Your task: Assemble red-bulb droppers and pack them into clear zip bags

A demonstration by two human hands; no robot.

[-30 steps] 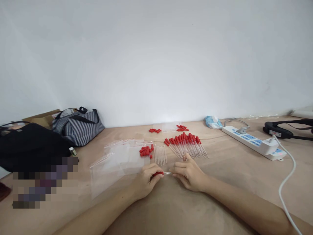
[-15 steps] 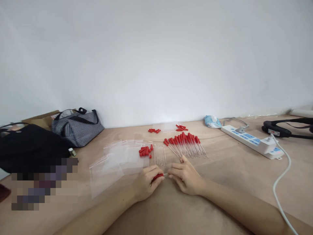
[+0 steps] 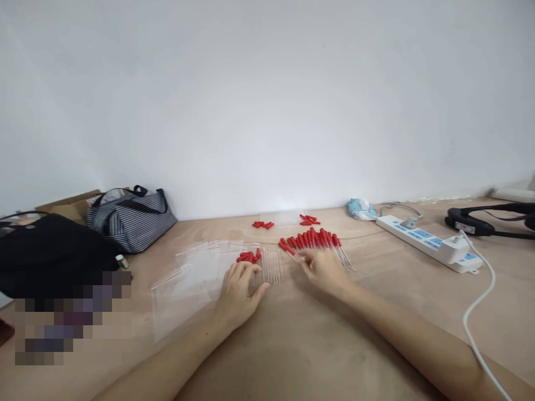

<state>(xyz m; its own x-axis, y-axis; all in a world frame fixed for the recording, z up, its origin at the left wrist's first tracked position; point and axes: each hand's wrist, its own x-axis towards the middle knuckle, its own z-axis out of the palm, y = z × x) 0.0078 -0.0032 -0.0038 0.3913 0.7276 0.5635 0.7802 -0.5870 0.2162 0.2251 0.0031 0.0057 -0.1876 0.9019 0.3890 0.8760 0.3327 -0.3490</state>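
Note:
My right hand [image 3: 324, 273] pinches the clear tube of a dropper [image 3: 289, 250] whose red bulb points up and left. That dropper lies at the left end of a fanned row of red-bulbed droppers [image 3: 320, 238], partly covered by my hand. My left hand [image 3: 241, 289] holds nothing, its thumb and fingers apart, beside the loose red rubber bulbs [image 3: 247, 257]. Right of these bulbs, several bare clear tubes [image 3: 272, 266] lie side by side, close to my left fingertips. Clear zip bags [image 3: 184, 301] spread out under and left of my left hand.
More red bulbs [image 3: 310, 219] and thin tubes [image 3: 286, 220] lie by the wall. At the right are a white power strip [image 3: 418, 240] with a cable [image 3: 470, 328], a blue face mask [image 3: 361, 209] and a black strapped device [image 3: 463, 220]. Striped [image 3: 137, 223] and black [image 3: 54, 250] bags stand left.
My hands have parted. The right hand has moved forward with the dropper to the fanned row. My left hand has let go of the red bulb, opened and shifted left toward the loose bulbs.

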